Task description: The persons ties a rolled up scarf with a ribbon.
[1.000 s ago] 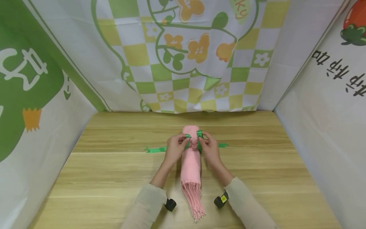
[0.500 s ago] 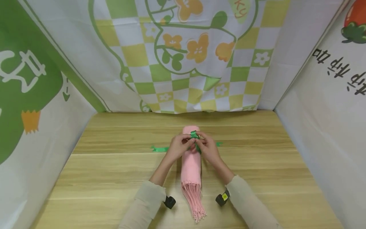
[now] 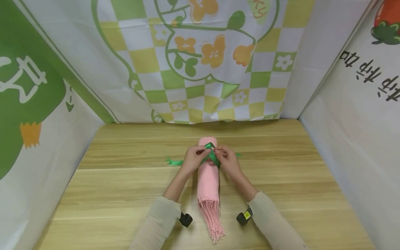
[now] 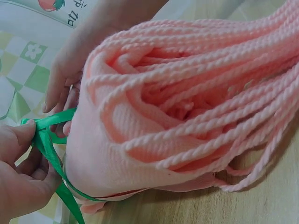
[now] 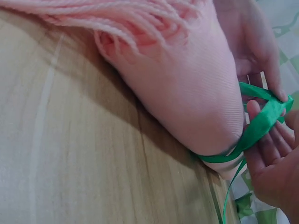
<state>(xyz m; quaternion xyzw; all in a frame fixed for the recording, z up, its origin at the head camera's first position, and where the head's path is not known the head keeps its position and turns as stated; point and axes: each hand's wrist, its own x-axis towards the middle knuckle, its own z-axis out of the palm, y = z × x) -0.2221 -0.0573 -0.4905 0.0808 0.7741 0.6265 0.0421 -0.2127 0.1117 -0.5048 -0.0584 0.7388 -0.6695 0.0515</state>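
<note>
A pink scarf (image 3: 208, 184), rolled into a tube, lies lengthwise on the table with its fringe (image 3: 213, 222) toward the person. Around its far half runs a green ribbon (image 3: 214, 159), crossed and looped on top. My left hand (image 3: 192, 160) pinches the ribbon between thumb and finger, as the left wrist view shows at the ribbon's crossing (image 4: 43, 133). Opposite it, my right hand (image 3: 230, 164) has its thumb and curled fingers on the ribbon loop (image 5: 261, 122). Its fingertips are partly covered by the ribbon.
The wooden table (image 3: 125, 194) extends on both sides of the scarf. One ribbon tail (image 3: 175, 162) sticks out to the left, and a short end (image 3: 239, 154) shows at the right. A patterned cloth (image 3: 215, 100) hangs behind; printed white panels flank the table.
The hands, first apart with a ribbon loop at each, came together over the scarf. The loops now cross between them, and the hands have parted slightly. Both ribbon tails show less.
</note>
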